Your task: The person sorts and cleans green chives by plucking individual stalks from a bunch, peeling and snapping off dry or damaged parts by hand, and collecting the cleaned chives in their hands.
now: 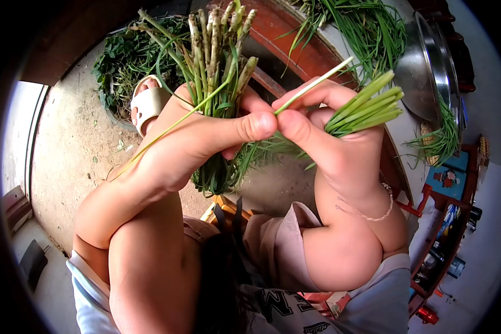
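Observation:
My left hand (200,133) is wrapped round a bunch of garlic chives (211,55), its brownish, untrimmed stalk ends pointing up and green leaves hanging below. A long yellowish blade (175,127) lies across the back of that hand and wrist. My right hand (337,133) grips a smaller bundle of cleaner chive stems (367,106), pale green ends outward. Between its thumb and forefinger is a single chive stalk (317,83) with a white end pointing up right. The left thumb tip meets the right fingertips at the stalk's lower end. Palm-side fingers are partly hidden.
Loose chives (367,33) lie on the red-edged table beside a steel basin (420,67). More green leaves (114,61) fill a container on the floor at left, near a sandalled foot (147,103). A red shelf (445,222) with assorted items stands at right.

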A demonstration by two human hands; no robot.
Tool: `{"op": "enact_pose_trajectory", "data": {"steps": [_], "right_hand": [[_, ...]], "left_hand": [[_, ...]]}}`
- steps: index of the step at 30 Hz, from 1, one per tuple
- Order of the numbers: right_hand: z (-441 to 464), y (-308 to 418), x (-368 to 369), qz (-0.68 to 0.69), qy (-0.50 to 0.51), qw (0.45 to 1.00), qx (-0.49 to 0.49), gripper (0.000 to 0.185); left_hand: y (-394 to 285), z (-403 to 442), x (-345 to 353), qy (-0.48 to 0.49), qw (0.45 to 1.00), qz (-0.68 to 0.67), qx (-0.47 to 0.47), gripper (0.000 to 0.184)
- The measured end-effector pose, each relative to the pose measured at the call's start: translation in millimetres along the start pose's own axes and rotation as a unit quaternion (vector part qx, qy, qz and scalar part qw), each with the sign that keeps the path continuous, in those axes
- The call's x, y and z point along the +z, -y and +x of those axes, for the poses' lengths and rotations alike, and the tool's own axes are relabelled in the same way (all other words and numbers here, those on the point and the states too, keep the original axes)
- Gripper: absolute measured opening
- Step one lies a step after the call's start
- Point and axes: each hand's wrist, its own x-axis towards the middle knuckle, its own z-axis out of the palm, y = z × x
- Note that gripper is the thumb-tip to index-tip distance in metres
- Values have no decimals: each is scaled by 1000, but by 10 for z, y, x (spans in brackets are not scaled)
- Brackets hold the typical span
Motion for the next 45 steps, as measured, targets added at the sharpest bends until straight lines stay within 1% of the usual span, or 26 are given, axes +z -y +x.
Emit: {"op": "enact_pose_trajectory", "data": {"steps": [3,5,9,11,12,13,15,17,18,22,24,25,27,28,29,31,33,34,35,37,38,39,41,42,45], "right_hand": [[3,27,4,-37,-1,998,55,6],[7,-6,-13,-48,17,999,-15,6],[6,3,23,-18,16,999,-21,8],[-16,-27,42,7,-21,999,-27,8],[-10,52,31,34,-48,998,24,4],[-2,129,13,62,-74,993,74,5],[29,98,-31,97,-133,984,74,5],[54,98,-148,123,-166,974,92,7],[83,111,-143,137,-216,962,92,8],[129,-46,-374,161,-243,954,66,7],[115,-134,-430,155,-238,957,67,7],[110,-146,-423,155,-238,957,66,7],[102,-163,-370,17,-119,989,88,8],[73,-163,-277,25,-120,990,63,11],[48,-181,-214,20,-101,994,32,13],[39,-138,-60,99,-82,992,-5,14],[31,-25,-7,108,-43,993,27,14],[23,97,49,116,-37,991,60,19],[21,90,64,117,-37,991,60,19],[9,72,85,137,-26,990,33,14],[16,47,121,127,-52,991,3,11],[12,42,122,128,-51,990,3,11],[4,41,114,108,-48,993,29,11],[-4,53,87,106,-33,993,29,9],[-19,48,99,106,-40,993,39,10]], "left_hand": [[-7,2,11,-13,1000,10,13,22],[-28,-1,1,-12,1000,25,10,21],[-57,-11,24,-24,998,48,10,16],[-86,-20,34,-30,998,49,3,15],[-95,-22,36,-36,998,50,-5,14],[-95,-22,31,-36,998,49,-4,14],[-93,-26,14,-47,997,54,-1,13],[-83,-34,-10,-50,997,58,1,13],[-80,-37,-17,-53,997,62,2,13],[-59,-34,-11,-48,998,39,6,13],[-4,-18,-20,-45,999,-22,8,13],[-1,-18,-21,-45,999,-22,8,13],[0,-19,-23,-31,998,-48,8,13],[-2,-18,-21,-32,998,-48,9,13],[-6,-15,-16,-29,998,-51,4,14],[-14,-20,3,-27,998,-54,-2,14],[-18,-29,18,-19,1000,-21,-11,15],[-15,-22,5,3,1000,-16,-6,17],[-10,-23,10,3,1000,-16,-7,17],[-6,-33,32,9,999,-16,-34,19],[-1,-36,27,9,999,-11,-39,19],[-12,-46,33,9,999,-5,-37,19],[-33,-55,50,6,1000,15,-21,18],[-41,-65,56,3,1000,24,-12,18],[-59,-76,71,-5,998,63,18,18]]}}
